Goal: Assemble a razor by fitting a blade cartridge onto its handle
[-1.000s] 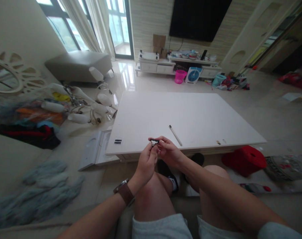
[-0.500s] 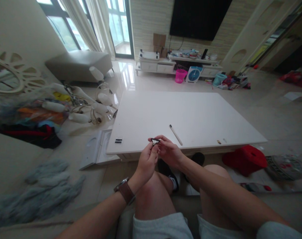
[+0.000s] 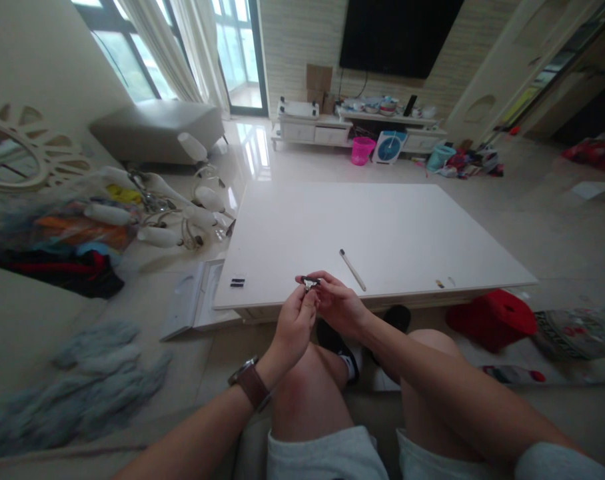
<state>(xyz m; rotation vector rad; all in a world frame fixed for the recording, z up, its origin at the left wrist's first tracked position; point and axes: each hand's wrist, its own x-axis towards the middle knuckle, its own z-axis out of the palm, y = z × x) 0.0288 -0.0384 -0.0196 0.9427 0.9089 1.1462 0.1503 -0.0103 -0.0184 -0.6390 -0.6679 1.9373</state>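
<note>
Both hands meet just over the near edge of the white table. Between them is a small T-shaped piece, black along its top and silver below, too small to name surely. My left hand pinches its silver lower part between thumb and fingers. Closed about the black bar's right end are the fingers of my right hand, some of them hidden behind the piece. A slim pale stick with a dark tip lies on the tabletop beyond my right hand. Two small dark strips rest at the table's left corner.
Small bits lie near the table's right front edge. A red stool-like object stands right of my legs. On the left floor are a chandelier, an open white box and a grey fluffy cloth.
Almost nothing differs. The view has shifted very slightly, and both hands keep the same hold on the T-shaped piece.
</note>
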